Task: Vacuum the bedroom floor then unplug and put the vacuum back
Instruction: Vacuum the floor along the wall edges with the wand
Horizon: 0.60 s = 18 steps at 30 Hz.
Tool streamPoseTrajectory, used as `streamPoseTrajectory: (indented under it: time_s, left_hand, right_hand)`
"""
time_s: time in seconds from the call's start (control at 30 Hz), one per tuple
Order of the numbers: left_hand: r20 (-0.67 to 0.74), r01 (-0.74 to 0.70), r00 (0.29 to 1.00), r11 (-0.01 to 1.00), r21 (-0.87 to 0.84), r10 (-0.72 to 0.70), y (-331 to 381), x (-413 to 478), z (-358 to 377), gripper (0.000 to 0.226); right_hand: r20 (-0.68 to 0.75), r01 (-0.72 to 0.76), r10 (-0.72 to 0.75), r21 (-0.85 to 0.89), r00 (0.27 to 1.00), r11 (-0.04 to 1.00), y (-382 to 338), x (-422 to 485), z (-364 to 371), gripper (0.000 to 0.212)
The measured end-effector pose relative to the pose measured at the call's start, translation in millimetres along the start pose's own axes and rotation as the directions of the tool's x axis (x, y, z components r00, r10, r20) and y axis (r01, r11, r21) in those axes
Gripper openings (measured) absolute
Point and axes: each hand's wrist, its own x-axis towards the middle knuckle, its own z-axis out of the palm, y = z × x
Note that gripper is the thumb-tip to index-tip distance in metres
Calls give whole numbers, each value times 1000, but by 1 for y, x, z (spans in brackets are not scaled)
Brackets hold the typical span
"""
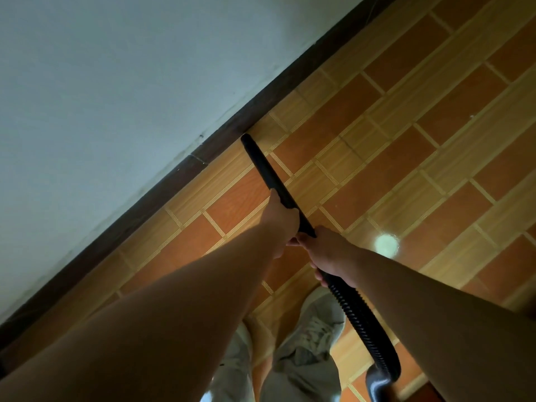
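Both hands are on the vacuum here, looking straight down from the head camera. The left hand (pixel 280 224) is wrapped around the black wand (pixel 268 175) partway up, and the right hand (pixel 326 253) is clenched around the lower end where the wand meets the ribbed black hose (pixel 358 314). The two hands sit just beside each other, thumbs nearly touching. The wand's tip is down at the edge of the floor (pixel 406 140), right against the dark baseboard (pixel 220 140) under the pale wall (pixel 116 82). The floor is orange and tan tile in a brick-like pattern, with a bright light reflection (pixel 386 245) just right of the right hand. The hose curves back down past the person's grey sneaker (pixel 319 323) and light trousers (pixel 301 375) toward a dark rounded part (pixel 377 384) at the bottom edge, hard to tell what exactly.
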Motion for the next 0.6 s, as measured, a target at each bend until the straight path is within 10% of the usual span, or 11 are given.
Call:
streamPoseTrajectory:
  time_s: [0.6]
  left_hand:
    - [94, -72, 994, 970, 233, 51, 68, -1, 73, 63]
  right_hand:
    - [-83, -15, 59, 451, 995, 892, -8, 10, -60, 37]
